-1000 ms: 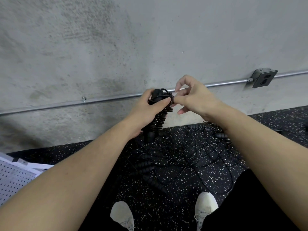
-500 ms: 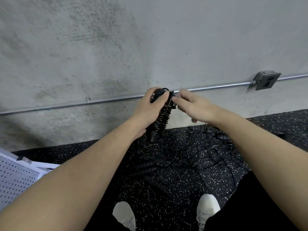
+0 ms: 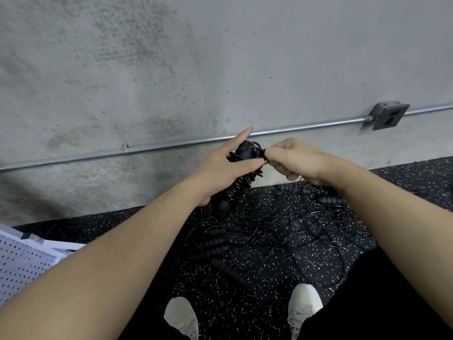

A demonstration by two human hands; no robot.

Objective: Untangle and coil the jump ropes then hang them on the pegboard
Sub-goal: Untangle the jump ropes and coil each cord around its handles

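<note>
My left hand holds a bundle of black jump rope handles wound round with thin black cord, its thumb across the bundle and its index finger sticking out straight. My right hand pinches the cord at the top of the bundle, right beside my left thumb. Below both hands a tangle of black jump ropes with ribbed handles lies spread on the speckled black floor. A corner of the white pegboard shows at the lower left.
A concrete wall stands close in front, with a metal conduit running along it to a grey outlet box at the right. My white shoes stand at the bottom, near the tangle.
My left index finger has lifted off the bundle and now points outward. My right hand has closed into a tighter pinch on the cord at the bundle's top.
</note>
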